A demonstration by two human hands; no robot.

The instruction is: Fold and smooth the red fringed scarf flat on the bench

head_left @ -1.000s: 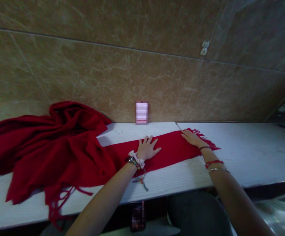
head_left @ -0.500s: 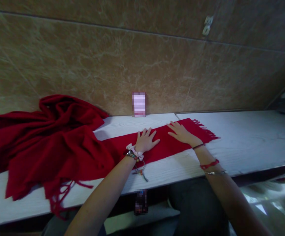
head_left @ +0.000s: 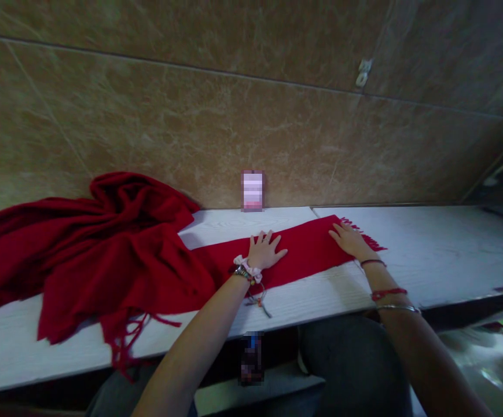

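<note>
A red scarf [head_left: 307, 249] lies across the white tabletop, its right part flat and folded into a narrow strip. The left part is bunched in loose folds, with tassels hanging over the front edge. My left hand [head_left: 263, 253] rests flat on the middle of the strip, fingers spread. Near the fringed right end, my right hand [head_left: 352, 240] lies on the cloth with fingers stretched out. Neither hand grips anything. Bracelets and a pale scrunchie [head_left: 248, 269] circle my left wrist; a red band and a silver bangle are on my right.
A pixelated phone-like object [head_left: 252, 190] leans on the brown tiled wall [head_left: 216, 127] behind the table [head_left: 442, 249]. A small white fixture [head_left: 363, 73] is on the wall. My legs [head_left: 355, 359] are below the table's front edge.
My right hand has slid rightward along the strip toward the fringe. My left hand stays at about the same place on the scarf. The camera view has shifted slightly.
</note>
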